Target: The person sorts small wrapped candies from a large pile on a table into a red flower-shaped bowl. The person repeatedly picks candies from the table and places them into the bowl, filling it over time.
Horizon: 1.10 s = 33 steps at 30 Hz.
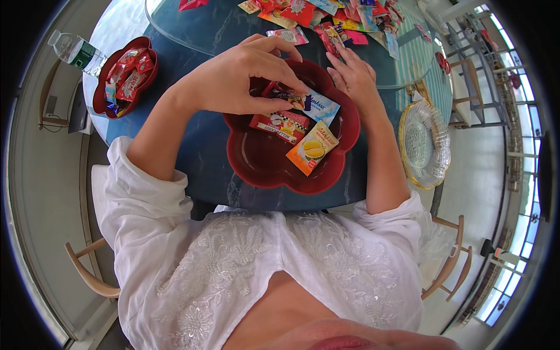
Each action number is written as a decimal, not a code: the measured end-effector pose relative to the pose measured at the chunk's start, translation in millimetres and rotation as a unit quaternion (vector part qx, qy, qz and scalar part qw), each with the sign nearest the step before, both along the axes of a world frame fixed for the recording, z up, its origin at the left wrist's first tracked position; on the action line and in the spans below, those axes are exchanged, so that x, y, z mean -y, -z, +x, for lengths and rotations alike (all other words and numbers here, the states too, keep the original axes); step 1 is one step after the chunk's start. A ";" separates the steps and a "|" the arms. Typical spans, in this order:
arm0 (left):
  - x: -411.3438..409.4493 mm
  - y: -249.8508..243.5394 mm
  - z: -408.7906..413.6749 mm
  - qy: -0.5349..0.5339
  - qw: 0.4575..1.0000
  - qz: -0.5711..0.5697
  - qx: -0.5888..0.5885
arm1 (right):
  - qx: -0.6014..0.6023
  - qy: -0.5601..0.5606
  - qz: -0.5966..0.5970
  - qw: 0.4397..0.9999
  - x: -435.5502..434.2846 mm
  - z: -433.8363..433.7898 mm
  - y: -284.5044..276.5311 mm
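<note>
My left hand [249,76] reaches over a dark red flower-shaped bowl [249,168], its thumb and fingertips on a dark purple candy packet [299,101] inside. Beside that packet lie a light blue candy packet [323,107], a red candy packet [281,126] and an orange and cream packet with a yellow fruit picture [313,148]. Just beyond the bowl's right rim, my right hand [353,74] has its fingertips at a red candy packet [327,38] on the edge of a pile of colourful packets [306,13]. Whether the right hand grips that packet is unclear.
At left, a second red bowl [97,94] holds red packets, next to a clear plastic bottle [81,53]. A gold-rimmed glass dish [424,144] sits at the right edge. Red-handled scissors [442,62] lie farther back. A round glass top [389,86] rises over the dark marble-look table [210,175].
</note>
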State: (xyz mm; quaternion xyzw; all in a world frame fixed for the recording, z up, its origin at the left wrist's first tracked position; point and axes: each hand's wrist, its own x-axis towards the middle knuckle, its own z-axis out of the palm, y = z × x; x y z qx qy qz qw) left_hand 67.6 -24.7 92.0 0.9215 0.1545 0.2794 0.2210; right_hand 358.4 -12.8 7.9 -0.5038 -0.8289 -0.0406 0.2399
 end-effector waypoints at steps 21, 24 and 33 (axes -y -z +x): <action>-70.0 84.0 -6.7 -0.293 0.945 0.145 0.018 | 0.035 0.030 0.009 0.999 -0.6 1.0 3.4; -66.1 87.1 1.2 -0.307 0.939 0.152 -0.022 | 0.028 0.037 0.014 0.999 -1.1 1.5 6.4; -61.4 90.3 13.0 -0.371 0.922 0.111 0.009 | 0.016 0.027 0.031 0.999 -1.5 -1.3 5.7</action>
